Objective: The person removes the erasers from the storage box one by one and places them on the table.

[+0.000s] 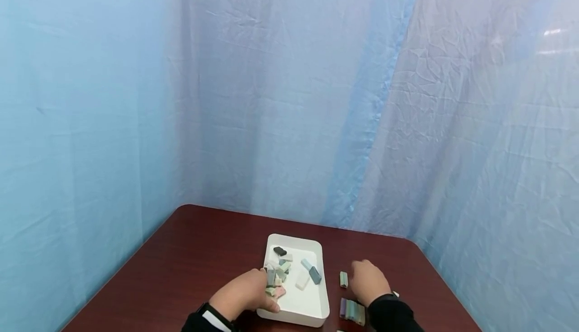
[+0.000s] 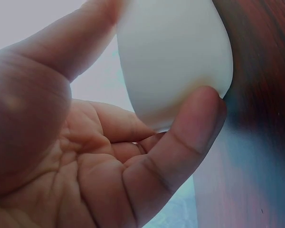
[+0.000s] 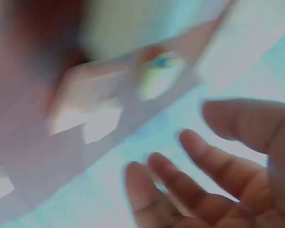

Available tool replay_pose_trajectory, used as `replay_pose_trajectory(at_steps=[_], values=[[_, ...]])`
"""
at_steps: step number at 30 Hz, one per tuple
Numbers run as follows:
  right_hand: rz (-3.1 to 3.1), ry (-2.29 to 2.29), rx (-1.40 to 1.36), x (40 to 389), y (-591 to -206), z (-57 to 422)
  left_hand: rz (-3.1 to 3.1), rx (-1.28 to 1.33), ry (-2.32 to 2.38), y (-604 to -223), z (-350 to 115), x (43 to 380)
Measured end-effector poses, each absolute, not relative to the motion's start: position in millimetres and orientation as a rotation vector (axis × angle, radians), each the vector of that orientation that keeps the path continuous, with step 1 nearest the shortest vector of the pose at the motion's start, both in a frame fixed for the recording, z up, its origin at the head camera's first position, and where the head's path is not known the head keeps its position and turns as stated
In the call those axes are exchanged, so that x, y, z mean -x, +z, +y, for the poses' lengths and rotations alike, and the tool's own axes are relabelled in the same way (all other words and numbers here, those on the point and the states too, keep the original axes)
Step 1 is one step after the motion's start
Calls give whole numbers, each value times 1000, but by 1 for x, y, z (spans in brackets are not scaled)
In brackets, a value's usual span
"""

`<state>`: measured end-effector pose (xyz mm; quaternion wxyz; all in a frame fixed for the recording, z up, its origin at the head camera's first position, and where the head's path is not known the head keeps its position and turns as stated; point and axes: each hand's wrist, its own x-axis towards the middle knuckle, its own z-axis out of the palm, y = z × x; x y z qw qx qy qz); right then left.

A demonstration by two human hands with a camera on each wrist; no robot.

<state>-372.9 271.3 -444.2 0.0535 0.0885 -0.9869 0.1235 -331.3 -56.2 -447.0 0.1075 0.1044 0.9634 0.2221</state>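
Note:
My left hand (image 1: 246, 291) grips the left side of a white tray (image 1: 306, 308), with thumb and fingers curled round its wall, as the left wrist view also shows. In the tray, a heap of small pastel and grey blocks (image 1: 279, 271) lies beside that hand. A light blue block (image 1: 306, 263), a dark grey-blue block (image 1: 314, 275) and a white block (image 1: 302, 280) lie further right. My right hand (image 1: 368, 283) is over the table right of the tray, close to a pale green block (image 1: 344, 279). Its fingers are spread with nothing between them in the blurred right wrist view.
A tight row of purple, green and tan blocks (image 1: 352, 311) lies on the dark red table (image 1: 217, 241) right of the tray. Another small pale block (image 1: 396, 294) shows beside the right wrist. Blue curtains (image 1: 280, 121) hang behind and beside the table.

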Motion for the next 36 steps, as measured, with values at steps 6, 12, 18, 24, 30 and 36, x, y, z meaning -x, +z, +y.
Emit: replay_pose_trajectory(at_steps=[6,12,18,24,30,36], values=[[-2856,463,-423,364,-425,212,2861,-287,657,-447,-57,332],[-2904,377,-805,366,-435,182,2846,-313,681,-449,-59,329],[-3000,165,-1036,375,-460,172,2827,-355,694,-452,-62,331],[-3028,39,-930,380,-468,165,2842,-359,672,-447,-60,331],[-2952,78,-913,383,-471,165,2886,-346,634,-445,-57,329],[-2961,375,-976,374,-463,175,2874,-311,635,-446,-57,328]])
